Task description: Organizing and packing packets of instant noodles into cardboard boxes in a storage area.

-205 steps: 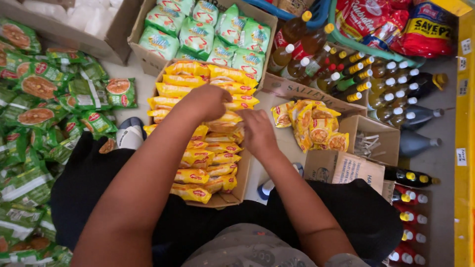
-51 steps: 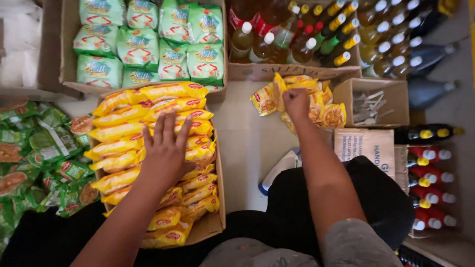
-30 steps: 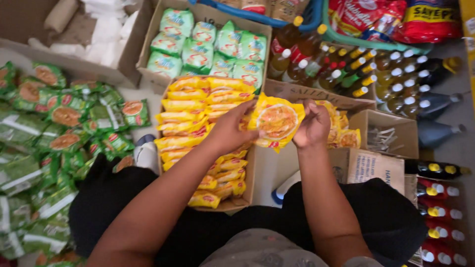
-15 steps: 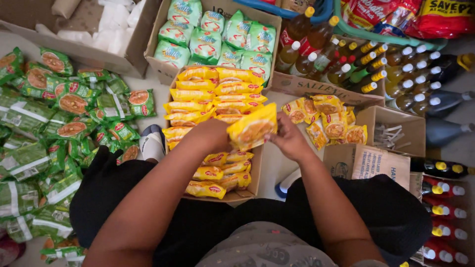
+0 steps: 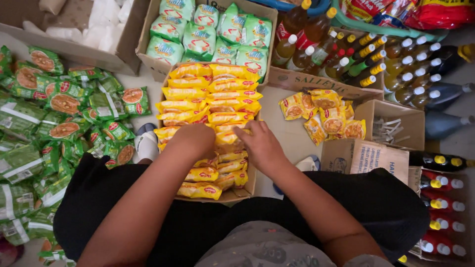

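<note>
A cardboard box (image 5: 243,189) on the floor before me holds two rows of yellow noodle packets (image 5: 208,94). My left hand (image 5: 194,141) lies knuckles-up over the left row. Beside it my right hand (image 5: 259,145) presses on a yellow packet (image 5: 226,137) in the right row, fingers curled over it. Both hands are down among the packets near the box's middle. A loose pile of the same yellow packets (image 5: 322,113) lies on the floor to the right.
Green noodle packets (image 5: 54,113) are spread over the floor at left. A box of pale green packets (image 5: 208,32) stands behind. Oil and sauce bottles (image 5: 361,49) fill the upper right. Small cardboard boxes (image 5: 366,158) sit at right, red-capped bottles (image 5: 440,207) below them.
The yellow packet that both hands held up above the box has come down into the right row. Both hands have dropped onto the packets.
</note>
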